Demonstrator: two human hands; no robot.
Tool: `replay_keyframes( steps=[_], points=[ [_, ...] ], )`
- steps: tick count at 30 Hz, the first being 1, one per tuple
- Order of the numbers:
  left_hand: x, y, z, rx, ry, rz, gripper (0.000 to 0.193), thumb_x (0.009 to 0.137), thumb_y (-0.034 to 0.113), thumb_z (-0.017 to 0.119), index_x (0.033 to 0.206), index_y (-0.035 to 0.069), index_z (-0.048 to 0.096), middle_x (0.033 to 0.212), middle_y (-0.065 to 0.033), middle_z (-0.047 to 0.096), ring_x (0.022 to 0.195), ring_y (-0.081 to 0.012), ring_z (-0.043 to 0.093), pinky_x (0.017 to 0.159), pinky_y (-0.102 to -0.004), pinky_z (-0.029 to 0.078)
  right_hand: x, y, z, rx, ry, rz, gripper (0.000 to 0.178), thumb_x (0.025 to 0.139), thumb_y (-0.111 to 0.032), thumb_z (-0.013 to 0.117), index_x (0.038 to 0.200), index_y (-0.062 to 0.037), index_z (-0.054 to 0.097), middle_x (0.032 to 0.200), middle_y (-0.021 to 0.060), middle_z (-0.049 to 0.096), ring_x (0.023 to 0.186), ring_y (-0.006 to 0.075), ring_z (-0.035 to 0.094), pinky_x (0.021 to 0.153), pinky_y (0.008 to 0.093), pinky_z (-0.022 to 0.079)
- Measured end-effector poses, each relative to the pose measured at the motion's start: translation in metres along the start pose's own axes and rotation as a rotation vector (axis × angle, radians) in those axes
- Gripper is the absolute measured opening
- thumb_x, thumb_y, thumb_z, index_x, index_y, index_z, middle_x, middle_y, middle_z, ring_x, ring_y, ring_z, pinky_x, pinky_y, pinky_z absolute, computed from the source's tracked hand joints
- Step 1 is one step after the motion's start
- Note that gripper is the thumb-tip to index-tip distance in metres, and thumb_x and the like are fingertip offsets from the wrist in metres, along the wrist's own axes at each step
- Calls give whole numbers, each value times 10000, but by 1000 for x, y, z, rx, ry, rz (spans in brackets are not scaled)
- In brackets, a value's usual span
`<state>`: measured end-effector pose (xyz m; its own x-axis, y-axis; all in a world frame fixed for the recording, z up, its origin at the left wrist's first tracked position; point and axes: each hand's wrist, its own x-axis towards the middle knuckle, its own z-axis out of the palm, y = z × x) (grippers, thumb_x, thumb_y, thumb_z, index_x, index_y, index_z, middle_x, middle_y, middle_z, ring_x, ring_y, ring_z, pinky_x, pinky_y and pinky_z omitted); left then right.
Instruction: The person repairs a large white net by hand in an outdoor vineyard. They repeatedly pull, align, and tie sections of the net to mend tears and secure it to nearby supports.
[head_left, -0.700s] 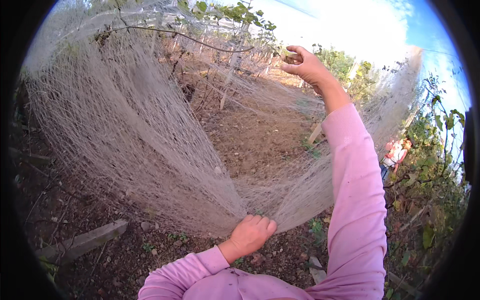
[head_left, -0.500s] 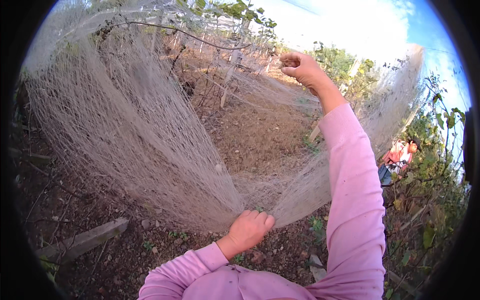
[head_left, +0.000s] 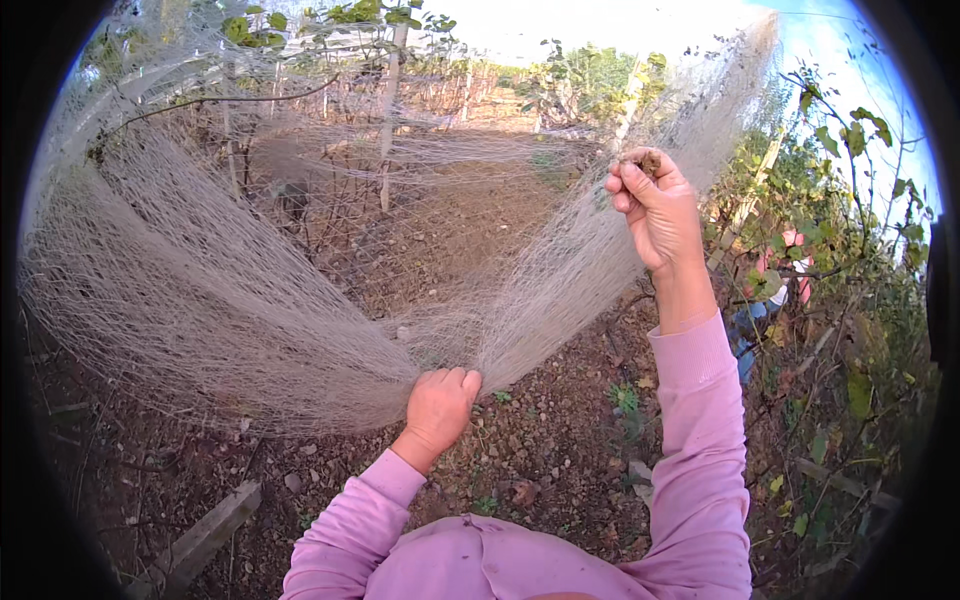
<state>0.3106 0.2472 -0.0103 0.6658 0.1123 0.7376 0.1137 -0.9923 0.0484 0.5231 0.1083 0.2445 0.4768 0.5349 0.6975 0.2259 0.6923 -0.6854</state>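
A wide sheet of fine, pale netting [head_left: 230, 290] hangs in a deep sag across the view, from the upper left down to my left hand and up toward the right. My left hand [head_left: 440, 408] is closed in a fist around its gathered lower edge, low in the middle. Raised beside the netting's right part, my right hand [head_left: 665, 215] pinches thumb against fingers. Between those fingertips shows a small brown crumpled bit, too small to name; whether mesh strands are caught there too, I cannot tell.
A thin bare branch [head_left: 220, 98] crosses behind the netting. Posts [head_left: 392, 110] and leafy vines stand in rows beyond. Another person [head_left: 745, 325] is partly hidden by foliage at the right. A wooden beam [head_left: 210, 530] lies on the stony soil at lower left.
My right hand has come down and slightly right, turning its palm toward me. My left hand has shifted left and up with the netting. The whole view has turned a little.
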Motion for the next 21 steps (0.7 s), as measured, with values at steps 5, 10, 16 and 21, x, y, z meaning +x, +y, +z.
replay_keyframes(
  steps=[5,10,16,21],
  points=[
    [6,-7,9,46,-44,29,43,813,137,557,831,137,518,750,-44,547,737,-242,607,671,-395,474,-107,-21,-38,-327,-162,367,202,877,-48,735,1038,-7,621,879,74,682,844,154,682,664,246,556],
    [7,-6,7,30,-37,43,47,805,139,565,811,140,518,747,-35,544,738,-234,601,670,-389,467,-137,-26,-39,-1151,-312,290,507,778,-240,825,1208,-32,655,1119,69,666,965,166,610,863,313,496],
    [6,3,9,18,-72,88,68,798,152,571,840,147,518,735,-18,530,724,-217,593,654,-377,457,-101,-32,1,-1331,-304,-264,414,786,-117,777,1167,-29,642,1172,129,641,1049,279,612,913,364,493],
    [-3,9,6,-5,-12,83,93,799,176,551,866,127,509,761,-29,517,734,-211,576,665,-364,455,-57,18,59,-1446,-519,-408,477,694,-58,791,1138,-38,619,1196,139,601,1143,362,560,976,451,455]
  ],
)
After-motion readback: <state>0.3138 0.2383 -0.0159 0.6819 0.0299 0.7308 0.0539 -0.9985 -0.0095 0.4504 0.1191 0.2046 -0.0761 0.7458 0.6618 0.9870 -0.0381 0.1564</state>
